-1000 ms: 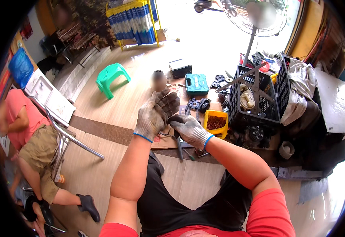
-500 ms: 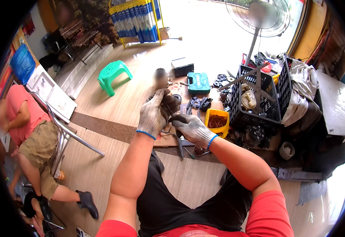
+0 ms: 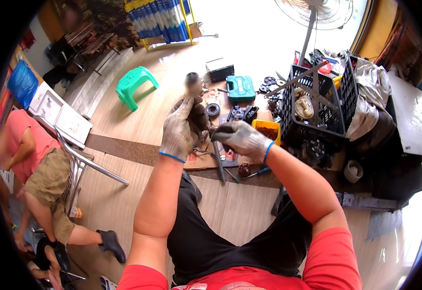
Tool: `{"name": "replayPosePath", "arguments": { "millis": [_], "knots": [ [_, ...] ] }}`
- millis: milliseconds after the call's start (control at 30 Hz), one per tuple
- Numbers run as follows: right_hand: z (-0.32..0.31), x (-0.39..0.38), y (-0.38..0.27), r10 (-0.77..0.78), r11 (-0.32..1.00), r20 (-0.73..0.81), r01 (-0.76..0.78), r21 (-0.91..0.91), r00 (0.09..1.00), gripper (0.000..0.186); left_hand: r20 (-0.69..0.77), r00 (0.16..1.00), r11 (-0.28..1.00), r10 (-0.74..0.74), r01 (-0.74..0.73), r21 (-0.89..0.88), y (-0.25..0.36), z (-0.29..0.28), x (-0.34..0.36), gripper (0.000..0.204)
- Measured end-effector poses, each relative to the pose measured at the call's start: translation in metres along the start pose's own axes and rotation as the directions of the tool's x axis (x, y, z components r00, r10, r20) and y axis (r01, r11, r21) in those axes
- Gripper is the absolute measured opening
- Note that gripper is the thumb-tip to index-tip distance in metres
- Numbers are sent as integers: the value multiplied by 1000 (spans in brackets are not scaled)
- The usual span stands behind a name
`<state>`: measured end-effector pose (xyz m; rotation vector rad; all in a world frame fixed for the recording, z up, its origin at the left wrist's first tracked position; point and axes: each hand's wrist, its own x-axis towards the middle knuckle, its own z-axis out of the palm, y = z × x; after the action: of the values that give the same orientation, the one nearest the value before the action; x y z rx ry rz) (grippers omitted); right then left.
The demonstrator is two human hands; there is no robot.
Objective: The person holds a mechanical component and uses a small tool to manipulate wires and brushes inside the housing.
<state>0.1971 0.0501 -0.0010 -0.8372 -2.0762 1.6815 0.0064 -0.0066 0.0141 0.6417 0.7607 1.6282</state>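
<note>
Both my hands are raised in front of me in grey-white work gloves with blue cuffs, a small gap between them. My left hand (image 3: pixel 182 125) is closed, its darkened fingers curled around something their tips hide. Close by on the right, my right hand (image 3: pixel 242 139) has thumb and fingers pinched together, pointing at the left; whatever the pinch holds is too small to name. Below the hands, a dark-handled tool (image 3: pixel 219 163) lies on a cardboard sheet (image 3: pixel 199 162). A round copper-coloured part (image 3: pixel 244 169) and a blue-handled screwdriver (image 3: pixel 261 171) lie near the right wrist.
Beyond the hands are a dark ring (image 3: pixel 213 110), a teal case (image 3: pixel 240 89) and a black-and-white box (image 3: pixel 220 72). A yellow container (image 3: pixel 267 123) of rust-coloured pieces and a black crate (image 3: pixel 324 128) stand right. Left are a green stool (image 3: pixel 136 84) and a seated person (image 3: pixel 37 145).
My right hand has drawn slightly away from the left, widening the gap between them. The view has tilted a little, so the scene sits higher.
</note>
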Motion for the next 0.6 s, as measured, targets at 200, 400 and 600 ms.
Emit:
{"name": "replayPosePath", "arguments": {
  "millis": [200, 400, 600],
  "knots": [
    [-46, 13, 27, -23, 974, 43, 32, -223, 999, 19, 75, 960, 876, -269, 211, 434, 3, 21, -9, 26],
    [-57, 0, -10, -77, 917, -90, 35, -396, 993, 31, 54, 952, 620, -300, 152, 770, -10, 23, -15, 26],
    [-40, -2, -15, -309, 755, -80, 193, -627, 948, 19, -11, 985, 599, -172, 114, 793, -16, 24, -8, 26]
  ]
}}
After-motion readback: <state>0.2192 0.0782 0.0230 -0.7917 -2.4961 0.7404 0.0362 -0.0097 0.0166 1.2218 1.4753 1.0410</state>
